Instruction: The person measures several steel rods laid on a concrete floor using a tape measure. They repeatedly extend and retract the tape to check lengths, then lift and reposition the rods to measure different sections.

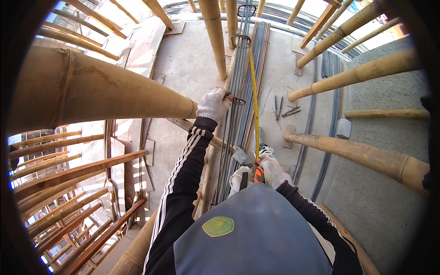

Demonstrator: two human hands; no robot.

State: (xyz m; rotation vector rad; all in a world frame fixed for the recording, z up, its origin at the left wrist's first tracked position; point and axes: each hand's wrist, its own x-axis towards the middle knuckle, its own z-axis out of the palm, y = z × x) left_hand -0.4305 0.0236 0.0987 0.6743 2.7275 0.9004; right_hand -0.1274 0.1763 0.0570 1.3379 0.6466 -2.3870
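Note:
My left hand, in a white knit glove, is closed at the left side of a bent steel stirrup lying across the long rebar rods. Its fingertips are partly hidden. Low in the middle, my gloved right hand grips an orange and black tape measure. From it the yellow blade runs out along the right side of the rods to a farther stirrup. Beside my right hand lie a grey, flat-ended object and a whitish shape, both partly covered, whose kinds I cannot make out.
Pliers and a second plier-like tool lie on the concrete floor to the right. Thick bamboo poles stand on both sides. More rods and a pale block are farther right. Wooden beams fill the left.

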